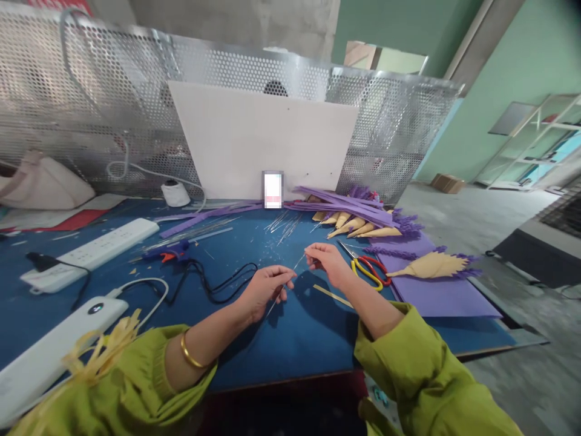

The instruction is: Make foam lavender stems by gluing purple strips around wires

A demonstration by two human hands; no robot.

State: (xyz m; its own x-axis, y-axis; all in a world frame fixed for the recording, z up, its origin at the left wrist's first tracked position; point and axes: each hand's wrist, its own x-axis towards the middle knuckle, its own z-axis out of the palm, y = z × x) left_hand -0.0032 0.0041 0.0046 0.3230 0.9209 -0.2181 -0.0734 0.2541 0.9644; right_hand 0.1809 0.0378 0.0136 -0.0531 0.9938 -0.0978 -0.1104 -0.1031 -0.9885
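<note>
Both hands are raised a little above the blue table near its middle. My left hand pinches a thin clear stick between thumb and fingers. My right hand pinches the upper end of the same stick. The stick slants from lower left to upper right between the two hands. A thin yellow strip lies on the table just under my right wrist. Red and yellow scissors lie right of my right hand.
Several clear sticks lie behind the hands. Purple strips, cream cones and a purple sheet sit at right. A glue gun, its black cord and power strips lie at left. A perforated metal screen and a white board stand behind.
</note>
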